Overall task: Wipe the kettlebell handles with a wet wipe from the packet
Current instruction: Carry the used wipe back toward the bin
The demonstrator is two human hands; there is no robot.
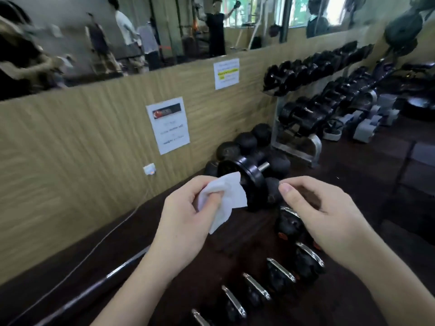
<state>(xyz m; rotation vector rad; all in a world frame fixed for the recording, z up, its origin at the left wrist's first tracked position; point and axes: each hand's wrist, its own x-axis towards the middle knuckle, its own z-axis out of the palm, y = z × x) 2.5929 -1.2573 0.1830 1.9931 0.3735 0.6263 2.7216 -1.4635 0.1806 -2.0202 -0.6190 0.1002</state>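
My left hand [186, 212] holds a white wet wipe [229, 196] pinched between thumb and fingers, raised above the floor. My right hand [322, 210] hovers to its right with fingers curled and thumb against forefinger, holding nothing I can see. Below both hands a row of several black kettlebells [281, 277] with shiny chrome handles [256, 288] runs across the dark floor from bottom centre up toward my right hand. No wipe packet is in view.
Black dumbbells [249, 177] lie by the wooden wall [82, 149]. A dumbbell rack [313, 90] stands at the right. A steel barbell [98, 283] and a cable lie on the floor at the left. A mirror above shows several people.
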